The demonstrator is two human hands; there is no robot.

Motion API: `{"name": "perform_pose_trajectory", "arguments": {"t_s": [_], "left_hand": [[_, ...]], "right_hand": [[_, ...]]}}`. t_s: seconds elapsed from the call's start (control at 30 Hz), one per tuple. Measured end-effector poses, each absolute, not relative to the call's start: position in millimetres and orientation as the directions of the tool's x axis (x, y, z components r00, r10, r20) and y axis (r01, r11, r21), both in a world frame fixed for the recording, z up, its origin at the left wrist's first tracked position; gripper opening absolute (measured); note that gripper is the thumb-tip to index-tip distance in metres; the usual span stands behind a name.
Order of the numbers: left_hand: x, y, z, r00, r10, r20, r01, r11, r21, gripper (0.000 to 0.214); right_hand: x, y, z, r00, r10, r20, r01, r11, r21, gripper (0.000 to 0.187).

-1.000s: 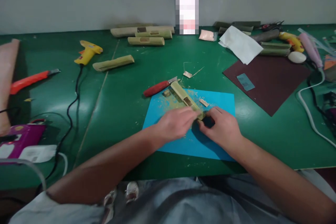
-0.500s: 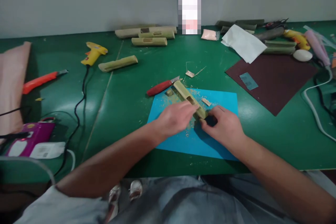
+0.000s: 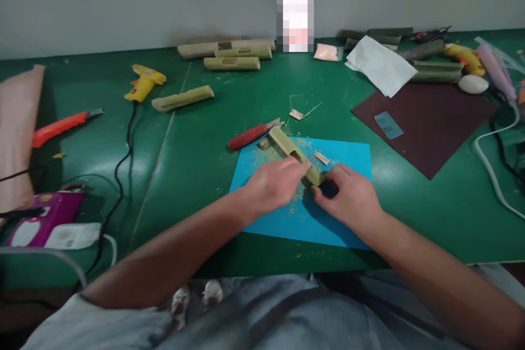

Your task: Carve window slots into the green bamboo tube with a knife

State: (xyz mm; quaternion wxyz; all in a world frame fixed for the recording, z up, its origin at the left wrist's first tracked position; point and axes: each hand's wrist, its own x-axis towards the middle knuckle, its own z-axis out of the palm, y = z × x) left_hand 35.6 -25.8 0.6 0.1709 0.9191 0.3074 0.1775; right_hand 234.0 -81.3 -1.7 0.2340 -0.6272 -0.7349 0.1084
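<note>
A pale green piece of bamboo [image 3: 283, 140] with a rectangular notch cut in it lies slantwise over a blue sheet [image 3: 262, 224]. My left hand [image 3: 276, 185] is closed around its middle, fingertips beside the notch; the palm side is hidden. At the near end, the thumb and fingers of my right hand [image 3: 349, 188] pinch the bamboo. Shavings are scattered around it, with a small cut chip [image 3: 322, 158] on the sheet to the right. Close to the far end rests a red-handled knife [image 3: 248, 136], its blade pointing right.
Several notched bamboo pieces [image 3: 232, 63] lie by the wall, and another bamboo piece [image 3: 183, 98] sits left of centre. A yellow glue gun [image 3: 143, 86], an orange cutter [image 3: 61, 128] and a purple box [image 3: 47, 219] are at left. A brown sheet [image 3: 426, 136] and white paper [image 3: 380, 65] occupy the right.
Both hands keep nearly the same places on the bamboo. The whole view has shifted very slightly.
</note>
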Motion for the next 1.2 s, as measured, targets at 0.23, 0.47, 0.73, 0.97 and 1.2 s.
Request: {"name": "perform_pose_trajectory", "arguments": {"t_s": [0.23, 0.47, 0.73, 0.97, 1.2], "left_hand": [[38.3, -25.6, 5.8, 0.736, 0.646, 0.203, 0.507, -0.725, 0.467, 0.031], [36.9, -25.5, 6.1, 0.725, 0.649, 0.232, 0.486, -0.72, 0.495, 0.028], [36.6, -27.8, 5.2, 0.734, 0.648, 0.205, 0.475, -0.704, 0.528, 0.027], [39.0, -28.5, 7.5, 0.743, 0.645, 0.177, 0.487, -0.703, 0.518, 0.027], [40.0, -28.5, 9.2, 0.748, 0.649, 0.143, 0.512, -0.7, 0.498, 0.028]], "right_hand": [[233.7, -81.1, -2.1, -0.114, 0.972, 0.204, 0.868, 0.198, -0.456, 0.017], [234.2, -81.0, -2.4, -0.113, 0.972, 0.206, 0.866, 0.198, -0.459, 0.019], [233.7, -81.3, -1.9, -0.121, 0.969, 0.215, 0.869, 0.209, -0.449, 0.018], [233.4, -82.0, 0.2, -0.128, 0.974, 0.188, 0.869, 0.202, -0.452, 0.016], [233.5, -81.5, -0.2, -0.127, 0.972, 0.196, 0.87, 0.204, -0.45, 0.018]]}}
